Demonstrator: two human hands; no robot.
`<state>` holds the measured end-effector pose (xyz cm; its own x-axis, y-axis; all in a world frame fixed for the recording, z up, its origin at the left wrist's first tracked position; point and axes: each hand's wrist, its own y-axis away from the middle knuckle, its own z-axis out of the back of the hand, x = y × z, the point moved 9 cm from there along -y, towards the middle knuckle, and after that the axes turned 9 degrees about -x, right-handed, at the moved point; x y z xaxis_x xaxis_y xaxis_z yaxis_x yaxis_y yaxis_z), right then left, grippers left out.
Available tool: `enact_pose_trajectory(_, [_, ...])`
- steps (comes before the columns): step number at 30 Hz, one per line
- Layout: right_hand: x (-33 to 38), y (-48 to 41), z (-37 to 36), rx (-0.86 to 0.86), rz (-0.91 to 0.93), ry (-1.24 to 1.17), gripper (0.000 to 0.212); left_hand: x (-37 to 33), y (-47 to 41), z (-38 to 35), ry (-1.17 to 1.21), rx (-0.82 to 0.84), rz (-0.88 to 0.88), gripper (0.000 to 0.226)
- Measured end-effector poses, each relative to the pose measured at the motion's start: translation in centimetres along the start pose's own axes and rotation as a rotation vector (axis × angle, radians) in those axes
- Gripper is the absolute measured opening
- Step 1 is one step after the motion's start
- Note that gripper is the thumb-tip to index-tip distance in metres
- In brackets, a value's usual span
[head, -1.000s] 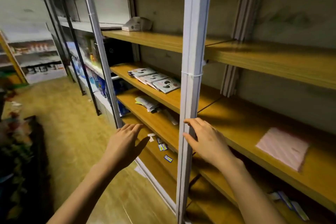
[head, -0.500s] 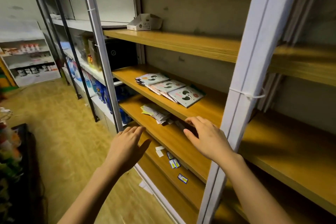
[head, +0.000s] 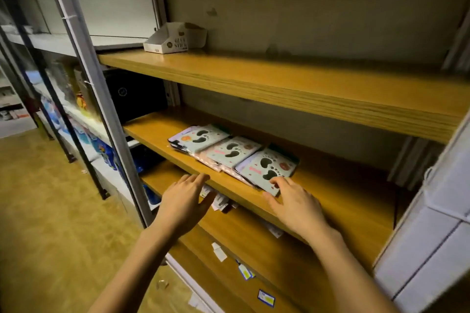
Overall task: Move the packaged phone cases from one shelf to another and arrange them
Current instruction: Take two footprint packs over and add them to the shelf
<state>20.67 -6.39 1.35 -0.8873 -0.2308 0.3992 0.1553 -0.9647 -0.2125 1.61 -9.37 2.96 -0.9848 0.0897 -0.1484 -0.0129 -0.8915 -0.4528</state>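
Phone cases (head: 232, 152) flat on middle shelf (head: 330, 185), row's long axis 10-to-4 o'clock; my right hand (head: 297, 206) loose, fingertips touching nearest pack (head: 267, 168); left hand (head: 183, 198) relaxed, holding nothing, at their 8 o'clock.

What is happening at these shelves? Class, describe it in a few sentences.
A person reaches both hands to a wooden shelf where packaged phone cases lie in an overlapping row. The right hand rests its fingers on the nearest pack at its front corner. The left hand hovers open at the shelf's front edge, holding nothing. No pack is lifted yet.
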Motion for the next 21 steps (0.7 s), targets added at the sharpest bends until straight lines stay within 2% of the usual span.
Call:
enact_pose_trajectory(6, [-1.9,-3.7,-2.4,-0.022,-0.231,0.027,0.058,2.6,-5.5,-2.6,0.071,0.013,-0.079,0.050])
enact_pose_trajectory(15, [-2.4,-6.0,-4.8,-0.090,-0.729,0.027,0.095,5.8,-13.3,-6.9,0.199,0.141,-0.274,0.048])
enact_pose_trajectory(18, [-2.2,-6.3,-5.7,-0.102,-0.847,0.032,0.108,6.6,-14.9,-8.3,0.254,0.197,-0.318,0.048])
enact_pose_trajectory(21, [-2.0,-7.0,-6.6,-0.059,-0.916,0.140,0.120,6.9,-15.6,-9.2,0.280,0.223,-0.345,0.046])
